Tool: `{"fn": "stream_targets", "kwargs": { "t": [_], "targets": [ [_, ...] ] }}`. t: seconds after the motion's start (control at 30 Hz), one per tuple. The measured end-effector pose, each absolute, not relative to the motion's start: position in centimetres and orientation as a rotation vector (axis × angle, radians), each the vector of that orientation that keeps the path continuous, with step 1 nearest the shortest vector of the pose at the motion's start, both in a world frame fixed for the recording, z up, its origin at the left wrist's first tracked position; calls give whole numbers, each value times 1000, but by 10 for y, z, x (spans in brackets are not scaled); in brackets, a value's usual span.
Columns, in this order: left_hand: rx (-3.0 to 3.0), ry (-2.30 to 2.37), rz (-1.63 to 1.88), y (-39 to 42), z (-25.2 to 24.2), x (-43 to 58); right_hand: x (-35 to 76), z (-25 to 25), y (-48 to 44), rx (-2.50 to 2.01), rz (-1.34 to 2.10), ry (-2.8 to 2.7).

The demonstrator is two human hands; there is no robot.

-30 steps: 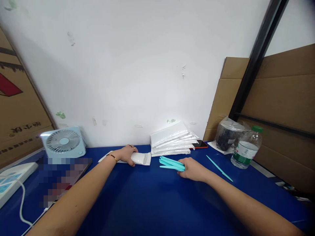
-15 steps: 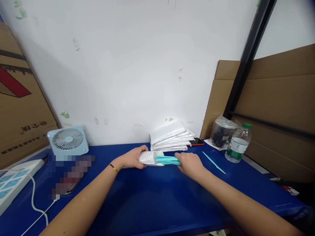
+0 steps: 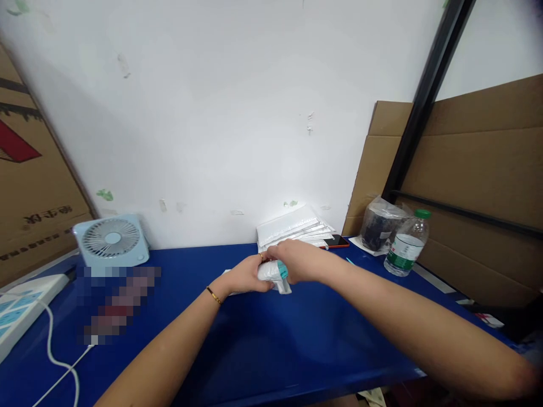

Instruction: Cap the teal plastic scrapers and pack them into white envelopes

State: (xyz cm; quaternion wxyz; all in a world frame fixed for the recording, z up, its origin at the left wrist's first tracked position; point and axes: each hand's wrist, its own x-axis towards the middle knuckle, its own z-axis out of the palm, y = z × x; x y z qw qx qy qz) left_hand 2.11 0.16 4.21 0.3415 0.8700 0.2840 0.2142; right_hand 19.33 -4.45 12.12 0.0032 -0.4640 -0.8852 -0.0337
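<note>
My left hand (image 3: 248, 277) is wrapped around a white bubble mailer (image 3: 268, 272), held just above the blue table. Inside its mouth, the ends of several slim teal sticks (image 3: 282, 269), which look like eyebrow razors, stick out slightly. My right hand (image 3: 292, 260) is bent over the mouth from the right, its curled fingers closed on the mailer's upper edge beside my left fingers; its fingertips are partly hidden. Behind the hands lies a fanned stack of white bubble mailers (image 3: 292, 225). One loose teal stick (image 3: 350, 261) lies mostly hidden behind my right forearm.
On the left stand a light blue fan (image 3: 112, 240) and a white power strip (image 3: 31, 305) with a cable. To the right are a water bottle (image 3: 406, 249), a dark item in a clear bag (image 3: 377, 226) and a phone (image 3: 337, 241). Cardboard (image 3: 475, 186) flanks the table.
The teal sticks, earlier reaching well out of the mailer in my right hand, are now almost wholly inside. My right hand has moved left to the mailer's mouth; my left hand shifted slightly right.
</note>
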Motion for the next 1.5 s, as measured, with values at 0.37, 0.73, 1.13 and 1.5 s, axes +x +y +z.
{"fn": "stream_targets", "kwargs": {
  "t": [0.37, 0.73, 1.13, 1.5],
  "targets": [
    [1702, 512, 697, 19, 61, 5, 223, 172, -34, -797, 359, -2760],
    [1576, 441, 735, 37, 68, -7, 217, 166, -23, -686, 191, -2463],
    [1852, 633, 1574, 8, 122, 3, 207, 177, -20, -735, -146, -2162],
    [2783, 811, 1081, -144, -1, -37, 215, 25, -153, -626, -8, -2550]
  ]
}}
